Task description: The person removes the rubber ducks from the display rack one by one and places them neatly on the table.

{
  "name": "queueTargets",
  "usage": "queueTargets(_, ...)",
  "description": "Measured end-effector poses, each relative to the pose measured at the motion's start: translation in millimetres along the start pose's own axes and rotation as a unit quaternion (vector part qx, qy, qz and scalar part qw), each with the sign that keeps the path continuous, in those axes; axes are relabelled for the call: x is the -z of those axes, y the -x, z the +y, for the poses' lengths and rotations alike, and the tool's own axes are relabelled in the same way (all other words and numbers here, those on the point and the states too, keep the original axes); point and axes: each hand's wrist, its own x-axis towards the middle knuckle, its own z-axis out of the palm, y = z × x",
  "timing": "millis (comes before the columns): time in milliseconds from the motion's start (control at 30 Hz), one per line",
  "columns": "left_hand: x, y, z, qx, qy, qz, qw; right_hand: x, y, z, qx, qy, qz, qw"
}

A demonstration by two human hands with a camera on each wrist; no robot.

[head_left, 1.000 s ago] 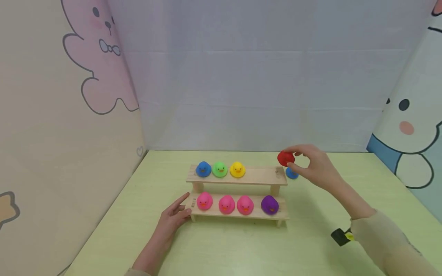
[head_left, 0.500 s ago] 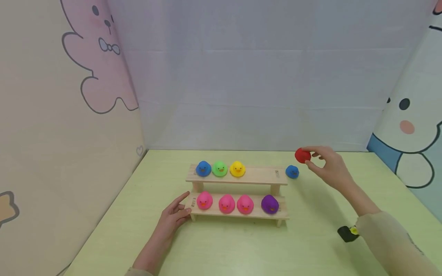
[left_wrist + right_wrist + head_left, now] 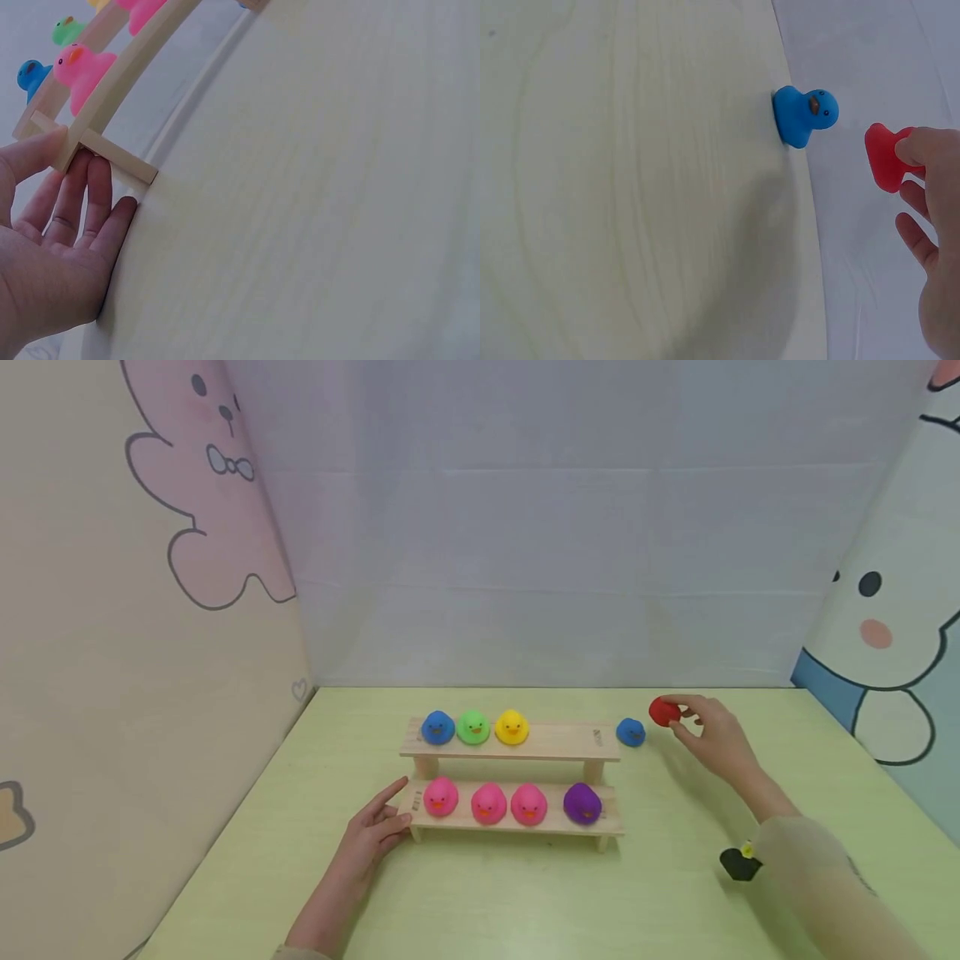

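My right hand (image 3: pixel 712 739) pinches a red rubber duck (image 3: pixel 664 712) between thumb and fingers, raised over the table's back right. In the right wrist view the red duck (image 3: pixel 885 156) hangs near a blue rubber duck (image 3: pixel 801 116) that stands on the table. My left hand (image 3: pixel 367 839) grips the left end of a two-tier wooden shelf (image 3: pixel 570 741); in the left wrist view its thumb lies on the lower board and fingers curl beneath. The upper tier bears a blue duck (image 3: pixel 438 728), a green duck (image 3: pixel 473 727) and a yellow duck (image 3: pixel 512 727).
Three pink ducks, one at the left end (image 3: pixel 440 797), and a purple duck (image 3: pixel 582 804) sit on the lower tier. A black object with a yellow part (image 3: pixel 741 863) lies near my right sleeve (image 3: pixel 810 868). A pale curtain (image 3: pixel 525 527) hangs behind the table.
My right hand has carried the red duck rightward, away from the shelf's right end and past the blue duck, then lowered it slightly. My left hand has stayed on the shelf.
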Motion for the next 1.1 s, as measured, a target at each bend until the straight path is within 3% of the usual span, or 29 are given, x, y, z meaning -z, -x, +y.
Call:
queueTargets(367,1.5,2.2,-0.1,0.000,-0.004,0.000,1.0000,-11.3,12.1,17.9,-0.035,-0.007,-0.001,0.9994)
queueTargets(633,0.3,2.8,1.3,0.002,-0.004,0.000,1.0000,-17.8,20.0,32.2,-0.082,-0.021,-0.034,0.9958)
queueTargets(933,-2.7,2.2,3.3,-0.009,0.006,-0.004,0.9999,-18.6,28.7,30.1,-0.145,-0.068,-0.073,0.9844)
queueTargets(1100,-1.9,0.4,2.1,-0.010,0.005,-0.001,0.9999,-20.9,32.3,31.1,-0.181,-0.105,-0.070,0.9753)
